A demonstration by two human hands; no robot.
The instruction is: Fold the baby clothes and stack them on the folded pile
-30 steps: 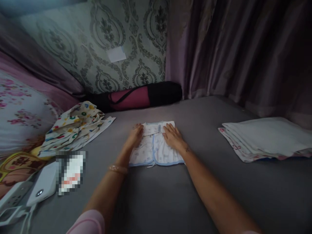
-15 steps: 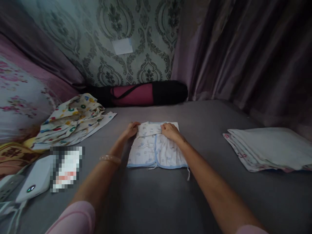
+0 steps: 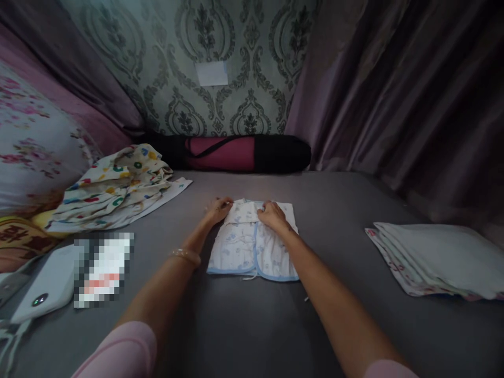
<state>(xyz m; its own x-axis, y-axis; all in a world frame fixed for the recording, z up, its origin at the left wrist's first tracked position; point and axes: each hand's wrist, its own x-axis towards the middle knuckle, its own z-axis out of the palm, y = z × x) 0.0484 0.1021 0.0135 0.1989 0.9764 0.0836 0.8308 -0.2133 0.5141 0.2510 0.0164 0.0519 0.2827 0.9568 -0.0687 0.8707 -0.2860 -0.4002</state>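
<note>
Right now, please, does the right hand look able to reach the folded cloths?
Probably yes: past the white garment, only grey sheet seems to separate the right hand from the folded cloths.

No text is legible, even the dark character [image 3: 18, 233] on the yellow-edged item [image 3: 20, 249].

A soft pink fabric sleeve [image 3: 122, 349] with a rounded end shows on the left arm at the lower left of the frame, a curved seam line [image 3: 137, 342] crossing it. A pale, glossy, ring-shaped bracelet [image 3: 184, 254] circles the left forearm, left of centre, above the bare left hand [image 3: 219, 209]. At the bottom edge, right of centre, a matching pink cuff [image 3: 388, 369] shows on the right arm. Near the centre, a small dark mark [image 3: 290, 228], its design indistinct, sits by the wrist of the bare right hand [image 3: 273, 214].
</note>
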